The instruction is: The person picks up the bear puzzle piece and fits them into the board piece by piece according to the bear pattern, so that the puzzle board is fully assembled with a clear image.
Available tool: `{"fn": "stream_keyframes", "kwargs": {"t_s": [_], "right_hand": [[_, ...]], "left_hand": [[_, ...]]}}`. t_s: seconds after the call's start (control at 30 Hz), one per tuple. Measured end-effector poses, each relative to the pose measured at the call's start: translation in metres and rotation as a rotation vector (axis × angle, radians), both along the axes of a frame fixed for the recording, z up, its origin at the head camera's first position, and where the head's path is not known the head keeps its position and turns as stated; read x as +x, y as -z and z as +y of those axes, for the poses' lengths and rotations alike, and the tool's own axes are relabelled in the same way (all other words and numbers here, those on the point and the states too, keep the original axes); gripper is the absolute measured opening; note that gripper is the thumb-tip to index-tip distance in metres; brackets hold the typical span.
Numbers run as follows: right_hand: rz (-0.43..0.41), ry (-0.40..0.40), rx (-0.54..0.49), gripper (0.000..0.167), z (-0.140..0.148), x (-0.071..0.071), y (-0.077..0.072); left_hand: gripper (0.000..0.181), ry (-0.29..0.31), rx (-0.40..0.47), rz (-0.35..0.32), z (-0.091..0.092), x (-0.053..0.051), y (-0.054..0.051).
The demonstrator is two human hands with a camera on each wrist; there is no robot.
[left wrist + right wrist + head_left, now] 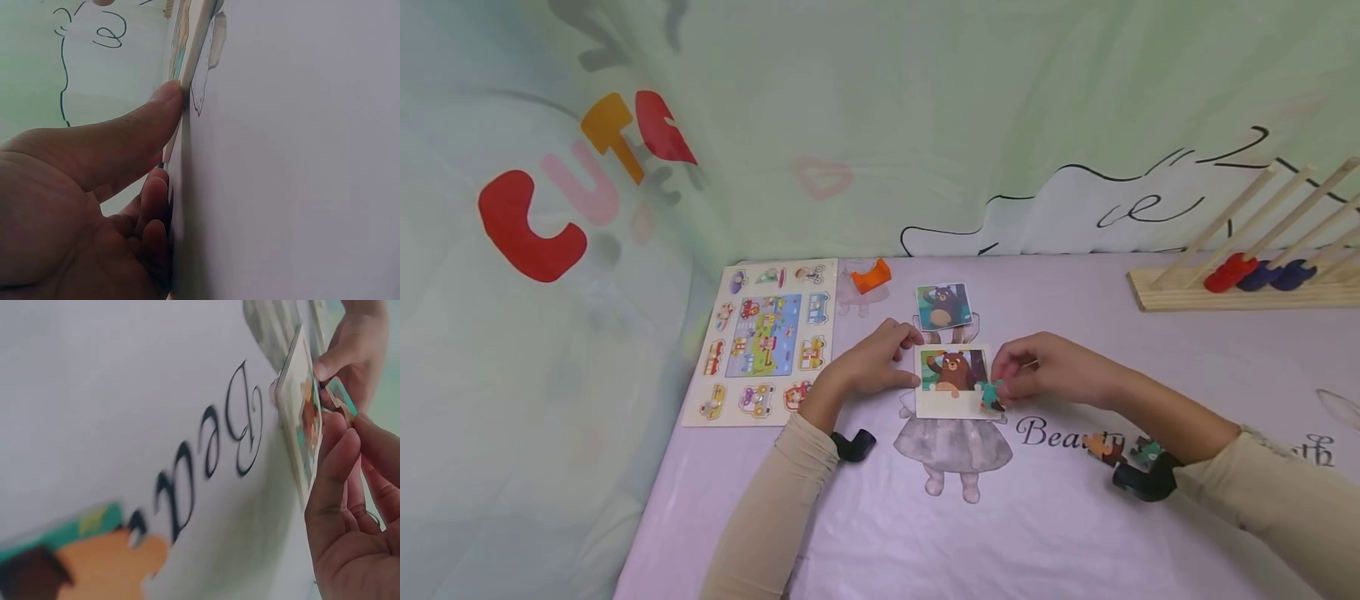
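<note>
A small bear picture puzzle board (947, 407) lies on the printed cloth, part of its picture filled in and its lower strip bare. My left hand (876, 360) touches the board's left edge with thumb and forefinger spread apart. Over the lower right corner, my right hand (1056, 371) pinches a teal and brown puzzle piece (342, 400) between thumb and fingertips. Just above the board lies a bear picture card (943, 307). An orange and brown puzzle piece (1105, 448) and a teal puzzle piece (1147, 450) lie near my right wrist.
To the left is a vehicle peg puzzle (718, 321), near an orange plastic block (871, 277). A wooden peg stand (1180, 298) with red and blue beads stands at the far right. A printed fabric wall (880, 125) rises behind the table.
</note>
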State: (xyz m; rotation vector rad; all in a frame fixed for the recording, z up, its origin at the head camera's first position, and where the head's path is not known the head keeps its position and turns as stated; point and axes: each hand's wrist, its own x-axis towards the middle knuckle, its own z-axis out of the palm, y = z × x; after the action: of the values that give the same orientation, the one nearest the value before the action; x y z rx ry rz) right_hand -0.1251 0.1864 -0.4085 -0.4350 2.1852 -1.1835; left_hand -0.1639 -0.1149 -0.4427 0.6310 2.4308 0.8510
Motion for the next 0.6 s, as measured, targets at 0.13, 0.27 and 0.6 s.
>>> {"fn": "stream_keyframes", "kwargs": {"t_s": [0.13,0.27,0.6], "right_hand": [[0.009,0.020,0.000,0.014,-0.010,-0.003,-0.001],[0.004,0.036,-0.012,0.015,-0.018,-0.006,0.000],[-0.013,0.024,-0.056,0.018,-0.036,-0.008,0.005]], "left_hand": [[0.053,-0.004,-0.003,0.004,0.001,0.001,-0.001],[0.051,-0.009,-0.005,0.010,0.000,0.001,-0.001],[0.049,-0.006,0.002,0.012,0.001,0.000,-0.001]]}}
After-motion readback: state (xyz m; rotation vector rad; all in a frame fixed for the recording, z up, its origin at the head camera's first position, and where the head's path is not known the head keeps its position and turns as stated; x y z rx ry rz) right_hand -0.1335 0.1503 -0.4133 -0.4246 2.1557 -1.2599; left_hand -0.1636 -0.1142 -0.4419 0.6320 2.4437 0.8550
